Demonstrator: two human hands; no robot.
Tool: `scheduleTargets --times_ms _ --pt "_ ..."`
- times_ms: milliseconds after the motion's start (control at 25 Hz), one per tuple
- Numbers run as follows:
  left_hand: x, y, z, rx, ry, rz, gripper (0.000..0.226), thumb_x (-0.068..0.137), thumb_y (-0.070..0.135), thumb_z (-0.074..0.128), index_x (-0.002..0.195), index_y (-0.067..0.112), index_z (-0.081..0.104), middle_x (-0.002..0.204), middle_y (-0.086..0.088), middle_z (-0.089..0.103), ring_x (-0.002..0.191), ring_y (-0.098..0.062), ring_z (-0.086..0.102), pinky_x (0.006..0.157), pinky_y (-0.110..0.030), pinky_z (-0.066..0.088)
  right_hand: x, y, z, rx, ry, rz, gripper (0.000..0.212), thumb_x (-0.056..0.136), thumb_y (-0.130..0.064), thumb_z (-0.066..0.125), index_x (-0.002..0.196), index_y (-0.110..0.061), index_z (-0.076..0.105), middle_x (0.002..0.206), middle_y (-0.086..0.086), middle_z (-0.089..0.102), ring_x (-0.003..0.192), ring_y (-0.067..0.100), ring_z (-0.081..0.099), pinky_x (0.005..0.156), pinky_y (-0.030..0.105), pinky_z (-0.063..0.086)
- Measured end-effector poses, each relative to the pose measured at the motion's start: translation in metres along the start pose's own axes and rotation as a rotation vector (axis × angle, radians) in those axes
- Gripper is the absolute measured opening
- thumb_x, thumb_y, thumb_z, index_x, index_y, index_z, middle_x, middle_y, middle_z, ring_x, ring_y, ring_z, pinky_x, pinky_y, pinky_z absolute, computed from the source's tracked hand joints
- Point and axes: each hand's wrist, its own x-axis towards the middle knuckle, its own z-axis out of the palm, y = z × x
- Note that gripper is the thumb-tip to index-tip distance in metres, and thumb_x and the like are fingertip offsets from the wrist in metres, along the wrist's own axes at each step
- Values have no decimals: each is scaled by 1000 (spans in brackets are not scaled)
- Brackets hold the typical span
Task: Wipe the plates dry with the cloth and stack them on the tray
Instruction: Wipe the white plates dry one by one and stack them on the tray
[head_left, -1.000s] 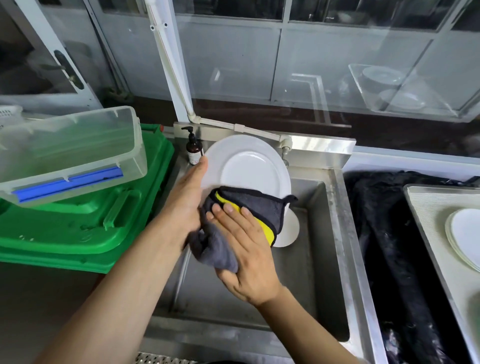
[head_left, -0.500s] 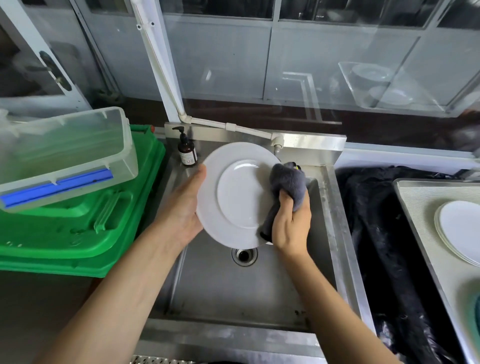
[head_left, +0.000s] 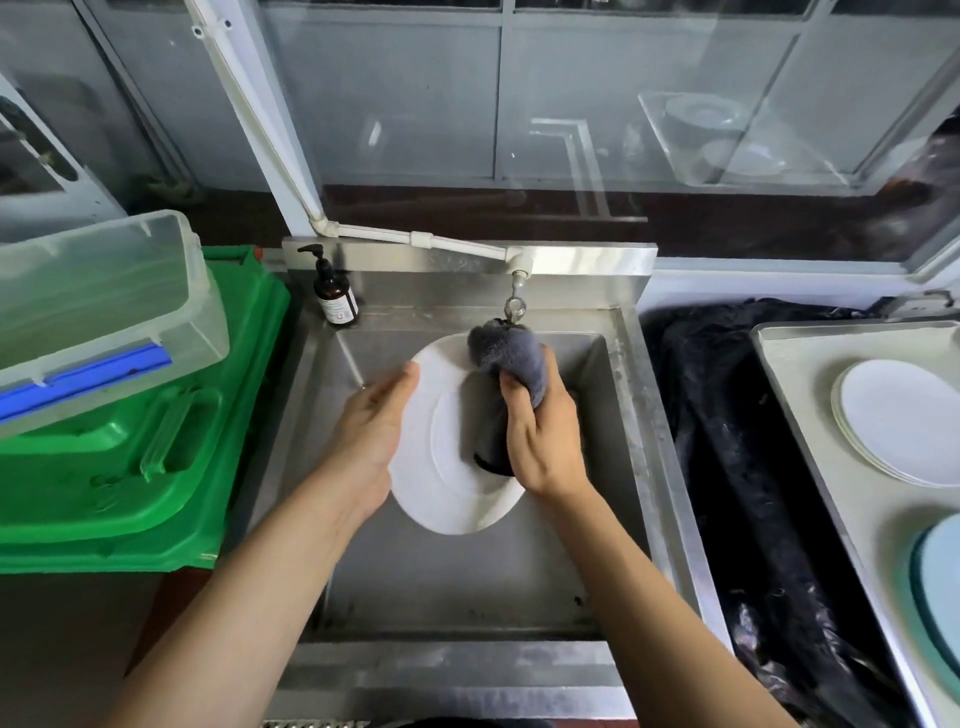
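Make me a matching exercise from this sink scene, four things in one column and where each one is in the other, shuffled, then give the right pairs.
Things:
1. cloth
2. plate
3. pump bottle
4. stack of plates

Places:
A. on the tray at the right
B. gripped in the right hand
C. on the sink ledge, back left corner
D. held at its edge by the left hand, above the basin

Pairs: 1-B, 2-D, 3-C, 4-A

Steel sink at centre; a brown pump bottle stands on its ledge at 11 o'clock. At 9 o'clock, a green crate carries a clear tub. At 3 o'clock, a tray bears stacked white plates; black sheeting lies between sink and tray.
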Motion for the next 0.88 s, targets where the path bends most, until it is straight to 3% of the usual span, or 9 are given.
scheduleTargets --times_ms 40,120,240,360,480,640,760,800,880 --pt "1 -5 3 17 16 -10 20 94 35 68 107 21 71 123 -4 71 123 -25 61 113 -49 42 -5 10 -7 46 80 120 10 102 -34 46 101 -33 55 88 -25 61 82 -5 56 72 16 42" --pt "2 -15 9 39 25 -47 21 94 38 67 109 23 69 126 -1 69 125 -23 60 113 -47 41 -18 35 -27 105 245 334 11 103 -30 46 96 -27 53 82 -18 59 74 -5 54 68 18 40" --pt "3 -33 23 69 2 -98 33 96 39 64 123 21 67 128 -2 68 123 -25 61 111 -48 44 -41 76 -66 -21 404 539 7 105 -22 50 104 -16 54 99 -1 59 93 8 59 85 28 40" --pt "3 -49 40 97 -19 -145 41 96 41 63 129 17 65 129 -5 68 122 -27 61 110 -49 44 -58 107 -102 -452 461 478 30 98 -11 60 127 -3 58 122 15 60 116 35 54 101 42 43" --pt "4 -64 54 139 9 -168 40 95 41 64 127 17 66 128 -5 68 122 -28 61 110 -51 44 -67 139 -123 -790 269 456 58 94 -11 67 148 1 47 148 20 52 134 39 49 115 48 36" --pt "8 -75 61 193 24 -139 29 95 42 64 115 23 70 126 -2 69 119 -25 62 108 -47 45 -94 181 -121 -886 -256 730 68 108 -41 41 164 -12 15 172 8 15 159 25 15 129 39 10" --pt "10 -83 67 247 -9 -107 37 94 48 63 124 27 68 125 6 69 123 -21 60 109 -47 44 -105 191 -122 -914 -257 689 67 108 -42 36 165 -14 13 173 6 11 160 21 7 130 38 3" --pt "9 -85 71 266 -13 -63 29 95 46 62 116 29 71 117 10 71 118 -17 62 105 -41 46 -102 188 -122 -896 -230 676 67 108 -40 38 165 -14 16 173 6 14 160 22 9 130 37 4" --pt "3 -87 80 380 -58 103 22 99 43 58 91 27 71 86 18 68 89 -5 60 81 -30 46 -91 176 -119 -801 -170 675 63 107 -37 44 162 -14 26 169 7 27 157 25 22 128 37 14"
